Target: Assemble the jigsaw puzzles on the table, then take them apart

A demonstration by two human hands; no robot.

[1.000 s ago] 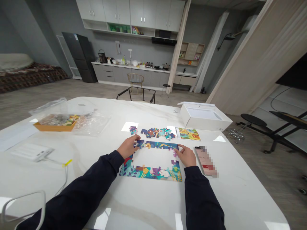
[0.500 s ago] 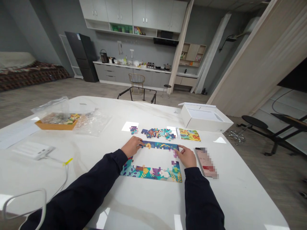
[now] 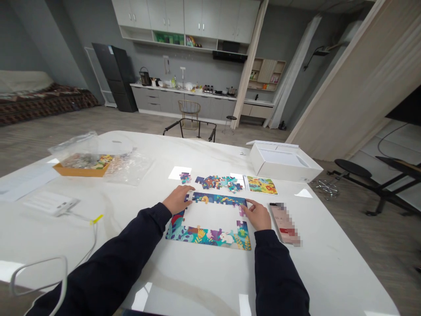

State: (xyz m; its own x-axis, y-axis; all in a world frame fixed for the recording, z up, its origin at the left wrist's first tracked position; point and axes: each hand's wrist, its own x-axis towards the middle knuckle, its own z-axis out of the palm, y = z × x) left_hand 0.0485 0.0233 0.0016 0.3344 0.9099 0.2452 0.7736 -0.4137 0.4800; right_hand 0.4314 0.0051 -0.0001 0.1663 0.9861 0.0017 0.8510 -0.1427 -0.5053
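A jigsaw puzzle lies on the white table, joined as a border around a bare middle. Its lower strip (image 3: 210,237) shows plants and a white rabbit; the dark blue top strip (image 3: 220,199) runs along the far side. My left hand (image 3: 176,200) is at the far left corner, thumb and index finger around a dark puzzle piece (image 3: 187,198) beside the strip's left end. At the right edge, my right hand (image 3: 259,216) has its thumb and index finger against a pink-purple puzzle piece (image 3: 242,211). Several loose puzzle pieces (image 3: 213,182) lie beyond the top strip.
A picture card (image 3: 262,185) and an open white box (image 3: 283,162) are at the back right. Right of my hand lies a phone (image 3: 284,224). On the left are an orange tray (image 3: 82,170) with bagged pieces, a white device (image 3: 51,202) and its cable.
My left hand has shifted slightly left, off the top strip's end, and a narrow gap shows between strip and left corner piece. My right hand stays at the right edge.
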